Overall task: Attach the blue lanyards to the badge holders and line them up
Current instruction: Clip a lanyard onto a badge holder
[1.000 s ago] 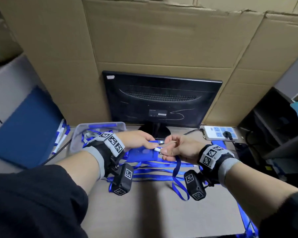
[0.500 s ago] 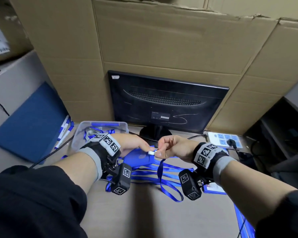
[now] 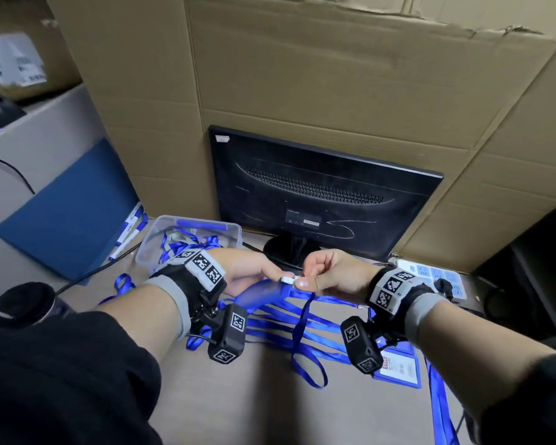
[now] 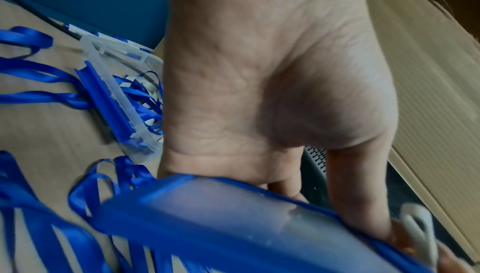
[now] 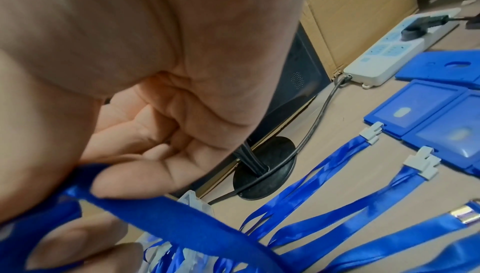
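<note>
Behind both hands stands a monitor.

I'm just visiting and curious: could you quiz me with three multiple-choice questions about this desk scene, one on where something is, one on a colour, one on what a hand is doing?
1. Where is the clear plastic box?
A. left of the monitor stand
B. on the power strip
C. on the monitor

2. What colour are the lanyards on the desk?
A. red
B. blue
C. green

3. What is the left hand doing?
A. lying flat
B. pointing
C. holding a blue badge holder

Answers: 1 A, it sits beside the stand. 2 B, all straps are blue. 3 C, its fingers grip the holder facing the right hand.
</note>
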{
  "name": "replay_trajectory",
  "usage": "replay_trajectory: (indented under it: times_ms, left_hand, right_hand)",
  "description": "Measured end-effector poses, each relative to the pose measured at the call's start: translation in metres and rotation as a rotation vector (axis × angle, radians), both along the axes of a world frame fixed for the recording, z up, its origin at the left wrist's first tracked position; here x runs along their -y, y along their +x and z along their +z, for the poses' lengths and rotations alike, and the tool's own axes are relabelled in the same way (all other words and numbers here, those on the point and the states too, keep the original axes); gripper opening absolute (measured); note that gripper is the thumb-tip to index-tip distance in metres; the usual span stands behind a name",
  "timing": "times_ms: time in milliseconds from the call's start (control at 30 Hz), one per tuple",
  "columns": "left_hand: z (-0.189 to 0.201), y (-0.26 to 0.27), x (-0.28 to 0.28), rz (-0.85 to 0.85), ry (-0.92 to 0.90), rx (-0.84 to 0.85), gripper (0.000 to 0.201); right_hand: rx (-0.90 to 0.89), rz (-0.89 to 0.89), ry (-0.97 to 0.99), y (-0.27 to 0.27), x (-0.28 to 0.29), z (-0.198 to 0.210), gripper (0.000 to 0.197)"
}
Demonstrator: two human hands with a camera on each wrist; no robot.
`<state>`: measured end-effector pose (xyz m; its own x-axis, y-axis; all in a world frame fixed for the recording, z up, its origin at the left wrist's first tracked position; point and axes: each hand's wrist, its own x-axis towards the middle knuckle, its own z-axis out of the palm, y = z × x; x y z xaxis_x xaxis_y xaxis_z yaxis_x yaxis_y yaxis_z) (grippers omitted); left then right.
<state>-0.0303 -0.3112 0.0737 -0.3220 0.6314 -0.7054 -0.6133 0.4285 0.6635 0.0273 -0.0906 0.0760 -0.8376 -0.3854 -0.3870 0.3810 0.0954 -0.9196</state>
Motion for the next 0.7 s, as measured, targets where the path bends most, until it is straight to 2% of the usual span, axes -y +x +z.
replay_trajectory:
  times_ms: [100, 133, 200, 300, 333, 433, 533, 600, 700]
  left_hand:
    - [-0.004, 0.009, -0.004, 0.116, 0.100, -0.002, 0.020]
    - [-0.006, 0.012, -0.006, 0.159, 0.128, -0.016, 0.022]
    - [-0.012, 0.016, -0.008, 0.260, 0.166, -0.035, 0.044]
    - [-0.011, 0.021, -0.010, 0.393, 0.278, -0.009, 0.029]
    - [-0.010, 0.023, -0.010, 0.420, 0.296, 0.007, 0.034]
    - [-0.006, 0.030, -0.011, 0.371, 0.334, 0.035, 0.047]
    - [0.005, 0.031, -0.003, 0.358, 0.278, 0.028, 0.027]
    - [0.008, 0.028, 0.009, 0.407, 0.262, 0.031, 0.016]
    - [0.010, 0.019, 0.030, 0.519, 0.239, 0.016, 0.017]
  right_hand:
    - [0.007, -0.070, -0.048, -0.006, -0.006, 0.000, 0.028]
    - [0.040, -0.101, -0.088, -0.007, -0.006, 0.001, 0.023]
    - [0.141, -0.193, -0.210, -0.010, -0.005, 0.005, 0.022]
    - [0.213, -0.347, -0.395, -0.018, 0.001, 0.009, 0.024]
    - [0.223, -0.411, -0.439, -0.022, 0.004, 0.010, 0.022]
    - [0.222, -0.623, -0.507, -0.037, 0.009, 0.011, 0.016]
    - [0.218, -0.809, -0.606, -0.050, 0.005, 0.006, 0.012]
    - [0.181, -0.836, -0.544, -0.058, 0.001, 0.001, 0.013]
    - [0.035, -0.720, -0.122, -0.064, 0.001, -0.012, 0.030]
